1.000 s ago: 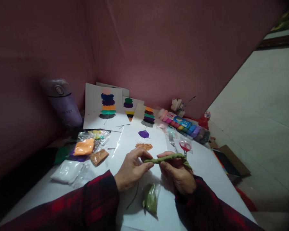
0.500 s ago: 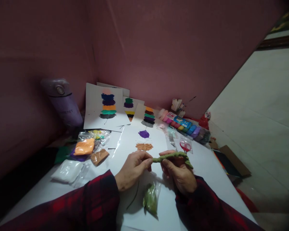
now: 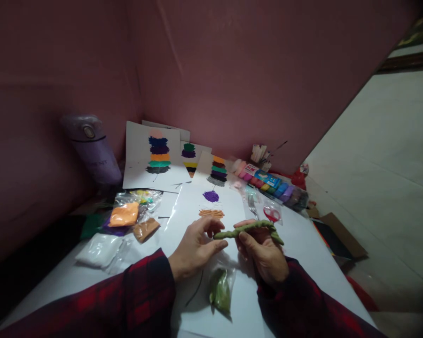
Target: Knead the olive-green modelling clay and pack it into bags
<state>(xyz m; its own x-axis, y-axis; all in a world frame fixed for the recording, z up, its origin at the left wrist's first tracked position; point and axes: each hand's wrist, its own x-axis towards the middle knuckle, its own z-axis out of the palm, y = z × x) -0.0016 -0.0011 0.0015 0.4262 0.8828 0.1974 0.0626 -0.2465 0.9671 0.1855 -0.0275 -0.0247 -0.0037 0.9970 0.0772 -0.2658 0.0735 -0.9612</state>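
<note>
Head view: right grip (image 3: 270, 258) pinches green clay (image 3: 248, 229) — left grip (image 3: 192, 249) parted around its tip (bottle (image 3: 97, 152) reads "…ENT").

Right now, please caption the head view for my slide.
Right hand holding a green clay strip, left hand at its end, over paper.

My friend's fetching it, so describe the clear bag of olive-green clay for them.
Over the white table, find two plaid sleeves. Between them, nearer the viewer than the right hand, lies a clear bag, olive-green inside. Being bagged sets it apart from the green roll in that hand.
</note>
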